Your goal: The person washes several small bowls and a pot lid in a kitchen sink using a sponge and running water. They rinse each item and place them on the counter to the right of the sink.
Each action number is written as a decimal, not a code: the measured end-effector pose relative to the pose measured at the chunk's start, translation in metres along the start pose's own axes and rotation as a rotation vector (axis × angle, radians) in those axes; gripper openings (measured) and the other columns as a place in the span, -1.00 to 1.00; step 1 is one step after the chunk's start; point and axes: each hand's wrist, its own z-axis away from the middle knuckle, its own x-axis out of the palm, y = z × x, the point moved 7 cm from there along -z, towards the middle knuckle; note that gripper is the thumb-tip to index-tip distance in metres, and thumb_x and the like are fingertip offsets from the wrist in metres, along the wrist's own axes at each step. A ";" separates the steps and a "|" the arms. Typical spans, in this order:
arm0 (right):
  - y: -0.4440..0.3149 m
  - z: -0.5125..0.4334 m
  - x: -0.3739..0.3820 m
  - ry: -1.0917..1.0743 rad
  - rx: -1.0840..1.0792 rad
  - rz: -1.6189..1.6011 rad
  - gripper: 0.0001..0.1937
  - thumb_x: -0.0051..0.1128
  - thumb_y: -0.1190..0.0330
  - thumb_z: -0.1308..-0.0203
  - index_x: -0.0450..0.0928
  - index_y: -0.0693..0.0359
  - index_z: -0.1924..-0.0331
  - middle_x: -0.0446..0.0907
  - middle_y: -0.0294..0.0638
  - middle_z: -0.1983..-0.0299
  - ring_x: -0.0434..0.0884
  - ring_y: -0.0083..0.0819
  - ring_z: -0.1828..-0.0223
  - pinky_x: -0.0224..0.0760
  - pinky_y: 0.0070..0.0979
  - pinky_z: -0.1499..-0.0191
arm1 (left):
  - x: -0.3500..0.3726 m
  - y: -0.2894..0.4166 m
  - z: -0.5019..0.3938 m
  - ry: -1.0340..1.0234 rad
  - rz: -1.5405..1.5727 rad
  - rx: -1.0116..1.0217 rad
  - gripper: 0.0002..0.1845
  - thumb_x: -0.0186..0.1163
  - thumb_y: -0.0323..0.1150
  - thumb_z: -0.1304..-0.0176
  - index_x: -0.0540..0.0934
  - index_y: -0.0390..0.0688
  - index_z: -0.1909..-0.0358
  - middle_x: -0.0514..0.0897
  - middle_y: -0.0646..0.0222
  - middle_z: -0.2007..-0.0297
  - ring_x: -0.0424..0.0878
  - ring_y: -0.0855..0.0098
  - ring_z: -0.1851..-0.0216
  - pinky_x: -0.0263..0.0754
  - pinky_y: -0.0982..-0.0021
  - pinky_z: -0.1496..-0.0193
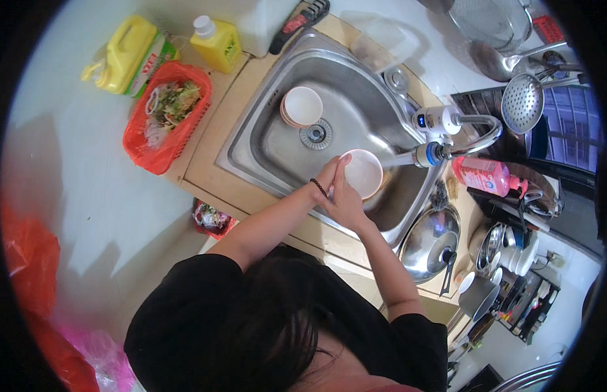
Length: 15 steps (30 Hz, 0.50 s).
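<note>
Over the steel sink (pixel 264 122), a white bowl with a pinkish rim (pixel 364 174) is held between both hands. My left hand (pixel 327 175), with a dark beaded bracelet at its wrist, grips the bowl's left side; its fingers are partly hidden. My right hand (pixel 344 203) crosses in front of it and holds the near left edge. From the faucet nozzle (pixel 423 155) a stream of water runs toward the bowl's right side. A small stack of similar bowls (pixel 303 106) stands in the basin beside the drain strainer (pixel 316 134).
A red-lined basket (pixel 198 112) of vegetable scraps sits left of the sink, near a yellow bottle (pixel 217 46) and a yellow jug (pixel 131 54). At right are a pan lid (pixel 428 245), a pink pump bottle (pixel 482 176) and a hanging skimmer (pixel 523 103).
</note>
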 end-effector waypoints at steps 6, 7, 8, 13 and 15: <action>0.040 0.017 -0.044 -0.092 -0.027 0.759 -0.21 0.17 0.13 0.18 0.09 0.42 -0.13 0.15 0.13 -0.15 0.10 -0.04 -0.22 -0.16 -0.17 -0.25 | 0.014 -0.012 -0.001 0.304 -0.433 0.092 -0.51 0.23 -0.15 -0.01 0.32 -0.04 0.03 0.51 0.41 0.38 0.43 0.62 0.65 0.13 0.60 0.78; 0.052 0.011 -0.046 -0.059 0.091 0.718 -0.24 0.17 0.23 0.18 0.09 0.43 -0.13 0.14 0.14 -0.15 0.08 -0.04 -0.23 -0.14 -0.15 -0.24 | 0.018 -0.019 -0.003 0.320 -0.405 0.078 -0.50 0.24 -0.17 0.00 0.31 -0.03 0.02 0.50 0.42 0.39 0.41 0.63 0.69 0.08 0.61 0.81; 0.047 0.006 -0.045 0.056 0.013 0.508 -0.29 0.12 0.31 0.17 0.10 0.43 -0.12 0.16 0.14 -0.14 0.10 -0.03 -0.22 -0.14 -0.12 -0.24 | 0.023 -0.024 -0.007 0.251 -0.273 0.074 -0.52 0.18 -0.12 -0.05 0.29 0.01 0.01 0.49 0.44 0.42 0.46 0.60 0.59 0.22 0.59 0.72; 0.050 0.025 -0.026 -0.147 -0.019 0.463 -0.44 -0.05 0.52 0.18 0.22 0.36 -0.07 0.19 0.09 -0.12 0.21 -0.09 -0.15 -0.08 -0.08 -0.21 | 0.006 -0.022 -0.023 0.161 -0.050 -0.002 -0.55 0.03 -0.09 -0.15 0.31 -0.04 -0.05 0.51 0.31 0.16 0.51 0.45 0.17 0.46 0.45 0.24; 0.035 0.035 -0.045 0.047 -0.217 0.608 -0.49 0.01 0.46 0.14 0.30 0.28 -0.04 0.18 0.03 -0.14 0.17 -0.09 -0.18 -0.07 -0.05 -0.19 | 0.000 -0.031 -0.025 0.127 0.124 -0.115 -0.56 0.02 -0.12 -0.16 0.31 -0.06 -0.05 0.50 0.29 0.10 0.50 0.43 0.13 0.47 0.43 0.17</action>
